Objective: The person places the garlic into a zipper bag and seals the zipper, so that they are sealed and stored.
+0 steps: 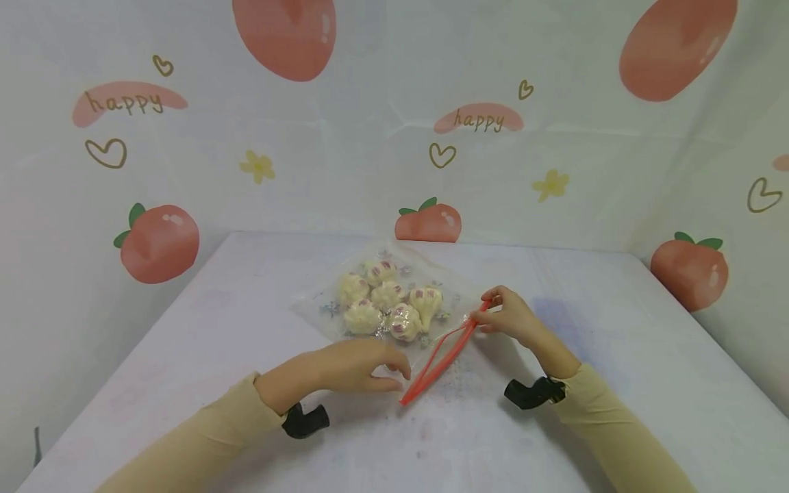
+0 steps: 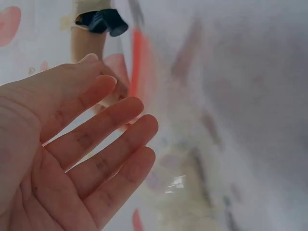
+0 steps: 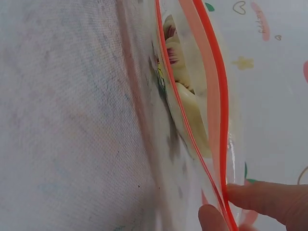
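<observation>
A clear plastic zip bag (image 1: 320, 301) with a red zip strip (image 1: 440, 363) lies on the table, its mouth parted toward me. Inside sit several white garlic bulbs (image 1: 388, 296) with purple marks, also visible through the opening as pale garlic (image 3: 180, 62) in the right wrist view. My right hand (image 1: 508, 316) pinches the right end of the red strip between thumb and fingers. Near the strip's other end hovers my left hand (image 1: 360, 363), its fingers relaxed and bent a little, holding nothing. In the left wrist view, the left palm (image 2: 91, 139) shows bare with fingers spread.
The bag rests on a white table (image 1: 246, 267) with faint coloured stains. Behind it hangs a white cloth (image 1: 345, 137) printed with red fruit, hearts and flowers. A black wrist mount (image 1: 305, 420) is strapped at the left sleeve, another black mount (image 1: 533, 393) at the right.
</observation>
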Available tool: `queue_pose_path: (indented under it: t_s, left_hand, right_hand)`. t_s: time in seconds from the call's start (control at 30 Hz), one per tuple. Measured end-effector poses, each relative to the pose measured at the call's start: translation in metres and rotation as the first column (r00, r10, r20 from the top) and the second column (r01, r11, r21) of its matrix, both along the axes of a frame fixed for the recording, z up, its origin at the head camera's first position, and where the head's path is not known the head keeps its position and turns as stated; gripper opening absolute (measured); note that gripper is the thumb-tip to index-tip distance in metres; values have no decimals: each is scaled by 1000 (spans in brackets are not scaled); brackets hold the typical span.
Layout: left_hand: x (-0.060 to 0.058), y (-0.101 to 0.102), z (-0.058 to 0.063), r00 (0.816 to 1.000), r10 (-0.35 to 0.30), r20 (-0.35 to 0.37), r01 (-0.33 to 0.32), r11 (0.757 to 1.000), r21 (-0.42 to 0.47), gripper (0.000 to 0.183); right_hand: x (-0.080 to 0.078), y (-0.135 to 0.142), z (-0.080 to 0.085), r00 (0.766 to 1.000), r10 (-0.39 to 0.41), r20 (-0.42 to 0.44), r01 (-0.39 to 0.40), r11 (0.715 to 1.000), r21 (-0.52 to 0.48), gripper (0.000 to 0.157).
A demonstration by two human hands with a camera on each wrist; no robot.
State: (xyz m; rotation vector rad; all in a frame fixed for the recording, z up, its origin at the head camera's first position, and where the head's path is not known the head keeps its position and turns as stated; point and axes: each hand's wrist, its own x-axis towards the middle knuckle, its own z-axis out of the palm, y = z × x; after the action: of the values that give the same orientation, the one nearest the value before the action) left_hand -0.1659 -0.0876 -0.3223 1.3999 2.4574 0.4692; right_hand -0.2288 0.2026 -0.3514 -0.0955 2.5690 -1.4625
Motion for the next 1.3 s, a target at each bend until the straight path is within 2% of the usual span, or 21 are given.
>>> queue_pose_path:
  t_s: [0.1, 0.23, 0.4, 0.6, 0.77, 0.9, 1.13, 1.3]
  left_hand:
    - [-7, 10, 15, 1000, 6, -17, -6, 1000, 13, 20]
    - [-23, 28, 34, 997, 31, -68, -28, 998, 48, 22]
    - [-51, 52, 43, 989, 65, -129, -55, 995, 83, 20]
    - [-84, 77, 39, 977, 141, -159, -127, 987, 94, 22]
    - [-102, 96, 34, 967, 195, -163, -181, 979, 96, 25]
    - [-110, 110, 31, 962, 231, -146, -214, 969, 119, 29]
    - [-122, 124, 22, 948, 299, -110, -284, 949, 137, 37]
    - [-127, 128, 15, 953, 288, -96, -271, 950, 156, 38]
  right_hand:
    - [1, -1, 1, 1000, 4, -27, -4, 1000, -8, 50]
    - [2, -1, 1, 998, -18, -54, 16, 999, -43, 55]
    - [1, -2, 1, 997, -61, -41, 57, 994, -98, 65]
    - [1, -3, 2, 995, -89, -44, 81, 984, -157, 69]
    - [1, -4, 3, 993, -104, -56, 93, 980, -174, 76]
    - [1, -5, 4, 991, -116, -60, 102, 975, -198, 78]
    - [4, -8, 7, 990, -104, -99, 81, 973, -217, 66]
    - [5, -9, 8, 989, -83, -126, 57, 979, -195, 62]
